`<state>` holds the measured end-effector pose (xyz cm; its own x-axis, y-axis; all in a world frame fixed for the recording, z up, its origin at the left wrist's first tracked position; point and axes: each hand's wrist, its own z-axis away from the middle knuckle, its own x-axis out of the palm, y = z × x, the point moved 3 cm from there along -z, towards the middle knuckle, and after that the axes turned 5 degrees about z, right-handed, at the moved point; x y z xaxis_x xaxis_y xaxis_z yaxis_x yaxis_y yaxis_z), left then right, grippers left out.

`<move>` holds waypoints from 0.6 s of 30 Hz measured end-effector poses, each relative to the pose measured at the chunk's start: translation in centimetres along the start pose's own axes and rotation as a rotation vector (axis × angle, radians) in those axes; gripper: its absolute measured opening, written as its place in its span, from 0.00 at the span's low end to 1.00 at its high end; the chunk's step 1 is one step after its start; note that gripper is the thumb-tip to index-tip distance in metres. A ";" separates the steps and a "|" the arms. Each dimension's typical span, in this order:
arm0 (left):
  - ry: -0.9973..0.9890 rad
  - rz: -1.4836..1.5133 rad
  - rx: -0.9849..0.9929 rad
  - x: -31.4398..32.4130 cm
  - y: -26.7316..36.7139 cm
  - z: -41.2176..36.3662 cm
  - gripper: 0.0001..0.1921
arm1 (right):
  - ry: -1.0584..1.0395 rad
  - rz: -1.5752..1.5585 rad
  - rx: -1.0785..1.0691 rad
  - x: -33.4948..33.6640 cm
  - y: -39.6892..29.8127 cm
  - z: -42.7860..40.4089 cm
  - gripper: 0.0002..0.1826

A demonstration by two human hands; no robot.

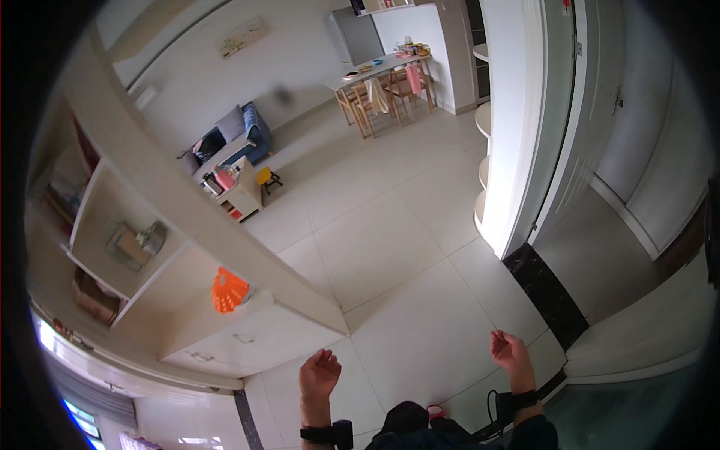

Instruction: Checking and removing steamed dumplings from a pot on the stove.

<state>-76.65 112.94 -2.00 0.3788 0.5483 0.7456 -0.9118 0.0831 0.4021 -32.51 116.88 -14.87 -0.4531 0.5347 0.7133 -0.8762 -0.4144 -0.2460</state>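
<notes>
My left hand (320, 372) is raised above the pale tiled floor (388, 225), with its fingers loosely curled together and nothing seen in them. The nearest furniture to it is a white cabinet drawer front (253, 340) with small metal handles. On the other side, my right hand (511, 351) is also raised over the floor, its fingers bent inward and no object visible in it. A black strap with a small device circles each wrist. Between my arms, dark clothing and part of a red shoe (436, 412) show.
An orange shell-shaped object (229, 290) stands on the shelf unit (169, 281) at left. Farther off are a low cabinet (244, 188), a yellow stool (269, 178), a blue sofa (256, 132) and a dining table (360, 76) with chairs. A white door (590, 129) stands ajar beyond a black threshold (545, 295).
</notes>
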 end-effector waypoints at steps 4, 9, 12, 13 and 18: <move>-0.035 -0.026 -0.109 5.9 -0.4 -9.7 0.07 | -0.019 -0.099 -0.039 -1.5 -2.6 -4.3 0.06; -0.098 -0.025 -0.123 13.0 0.0 -22.8 0.07 | 0.018 -0.123 -0.119 -0.1 -7.9 -13.2 0.07; -0.094 0.039 -0.124 16.6 2.1 -30.6 0.07 | 0.034 -0.140 -0.084 6.1 -10.7 -19.4 0.08; -0.090 0.051 -0.120 18.1 2.8 -32.5 0.07 | 0.061 -0.137 -0.058 8.5 -11.2 -21.0 0.08; -0.122 0.058 -0.052 28.0 7.5 -41.0 0.05 | -0.016 -0.068 -0.092 23.4 -16.1 -29.5 0.07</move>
<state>-79.42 162.99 0.09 0.3387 0.4488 0.8269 -0.9385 0.0990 0.3307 -33.80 157.77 -13.57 -0.3901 0.5471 0.7406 -0.9165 -0.3077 -0.2555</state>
